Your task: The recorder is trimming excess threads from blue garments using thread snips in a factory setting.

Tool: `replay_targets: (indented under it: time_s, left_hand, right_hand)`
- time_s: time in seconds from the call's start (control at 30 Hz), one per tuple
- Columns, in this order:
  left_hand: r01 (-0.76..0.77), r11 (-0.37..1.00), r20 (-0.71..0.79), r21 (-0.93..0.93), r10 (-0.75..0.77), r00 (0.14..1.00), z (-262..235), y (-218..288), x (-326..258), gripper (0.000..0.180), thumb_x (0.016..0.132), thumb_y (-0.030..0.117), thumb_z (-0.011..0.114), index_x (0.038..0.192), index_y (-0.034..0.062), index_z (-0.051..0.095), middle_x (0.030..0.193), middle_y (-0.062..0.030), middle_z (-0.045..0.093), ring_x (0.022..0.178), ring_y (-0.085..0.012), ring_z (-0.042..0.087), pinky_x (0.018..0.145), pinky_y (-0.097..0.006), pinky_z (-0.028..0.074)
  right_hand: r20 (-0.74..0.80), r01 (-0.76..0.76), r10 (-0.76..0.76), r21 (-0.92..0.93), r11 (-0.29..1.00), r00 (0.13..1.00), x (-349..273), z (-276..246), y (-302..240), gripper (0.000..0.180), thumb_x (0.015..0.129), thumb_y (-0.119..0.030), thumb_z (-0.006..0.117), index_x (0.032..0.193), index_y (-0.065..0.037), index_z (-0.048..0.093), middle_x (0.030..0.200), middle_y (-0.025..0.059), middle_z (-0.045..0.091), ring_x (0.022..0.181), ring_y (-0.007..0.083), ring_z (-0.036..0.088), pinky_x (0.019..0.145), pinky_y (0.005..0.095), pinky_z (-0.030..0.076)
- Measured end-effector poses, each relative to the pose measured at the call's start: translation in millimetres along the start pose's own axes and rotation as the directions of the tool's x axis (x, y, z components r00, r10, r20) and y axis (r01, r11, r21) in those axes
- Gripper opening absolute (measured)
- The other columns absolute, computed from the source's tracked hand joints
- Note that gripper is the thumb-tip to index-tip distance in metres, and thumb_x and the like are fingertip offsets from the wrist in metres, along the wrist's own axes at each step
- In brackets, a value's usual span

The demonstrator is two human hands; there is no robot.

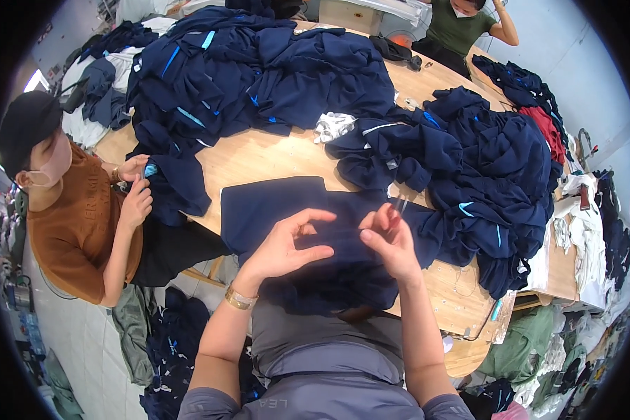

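A navy garment (pixel 273 203) lies spread over the near edge of the table and hangs down in front of me. My left hand (pixel 287 245) hovers above it, thumb and fingers apart, with nothing in them that I can see. My right hand (pixel 393 245) is curled round small thread snips (pixel 397 213), whose two thin metal tips point up and away; a bit of red shows at the fingers. Both hands are raised off the cloth, with a gap between them. Motion blurs the cloth's lower part.
Big heaps of navy garments cover the back (pixel 259 77) and right (pixel 490 161) of the wooden table (pixel 266 157). A white cloth scrap (pixel 334 127) lies between them. At left a masked co-worker (pixel 84 210) handles a navy garment; another person (pixel 458 28) is across the table. A light-blue tool (pixel 496 310) lies near the right edge.
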State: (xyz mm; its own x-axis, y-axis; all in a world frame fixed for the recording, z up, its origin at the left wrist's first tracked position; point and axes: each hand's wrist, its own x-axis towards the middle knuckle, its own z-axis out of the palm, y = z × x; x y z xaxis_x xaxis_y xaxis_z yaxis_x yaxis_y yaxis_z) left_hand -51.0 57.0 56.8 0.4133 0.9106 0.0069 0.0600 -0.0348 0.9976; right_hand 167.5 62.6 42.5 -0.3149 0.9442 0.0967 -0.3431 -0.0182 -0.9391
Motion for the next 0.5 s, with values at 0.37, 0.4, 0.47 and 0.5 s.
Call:
replay_targets:
  time_s: [0.37,0.4,0.47,0.5]
  left_hand:
    - [0.087,0.906,-0.129,0.414,-0.036,0.991,-24,-27,-7,0.038,0.066,0.031,0.078,0.084,0.0009,0.063,0.079,-0.0103,0.064,0.070,-0.0203,0.057,0.069,-0.029,0.044]
    - [0.069,0.864,-0.134,0.499,-0.002,0.991,-23,-29,-8,0.037,0.068,0.033,0.077,0.084,0.0022,0.065,0.082,-0.0105,0.064,0.077,-0.0224,0.057,0.074,-0.031,0.044]
    - [0.038,0.801,-0.077,0.597,0.010,0.997,-19,-29,-6,0.037,0.073,0.036,0.072,0.096,0.0069,0.065,0.098,-0.0138,0.063,0.103,-0.0306,0.053,0.091,-0.038,0.038]
    - [0.039,0.803,-0.079,0.594,0.010,0.997,-14,-29,-4,0.037,0.073,0.036,0.072,0.096,0.0069,0.065,0.098,-0.0138,0.063,0.103,-0.0306,0.053,0.091,-0.038,0.038]
  right_hand:
    - [-0.124,0.027,-0.038,-0.084,0.996,0.992,-7,-29,2,0.033,0.079,0.002,0.063,0.080,-0.012,0.033,0.082,0.0027,0.053,0.073,0.0056,0.045,0.068,0.0183,0.037]
    - [-0.111,0.000,-0.007,-0.058,0.998,0.994,-7,-26,4,0.033,0.079,0.002,0.063,0.080,-0.012,0.033,0.082,0.0026,0.053,0.073,0.0055,0.045,0.068,0.0182,0.037]
    - [-0.090,-0.031,0.030,-0.013,0.999,0.996,-5,-19,6,0.033,0.080,0.001,0.063,0.080,-0.012,0.033,0.083,0.0024,0.052,0.073,0.0053,0.045,0.068,0.0181,0.037]
    - [-0.070,-0.042,0.042,0.004,0.999,0.997,-4,-17,8,0.032,0.080,0.001,0.062,0.080,-0.012,0.033,0.083,0.0026,0.052,0.073,0.0051,0.045,0.067,0.0178,0.037]
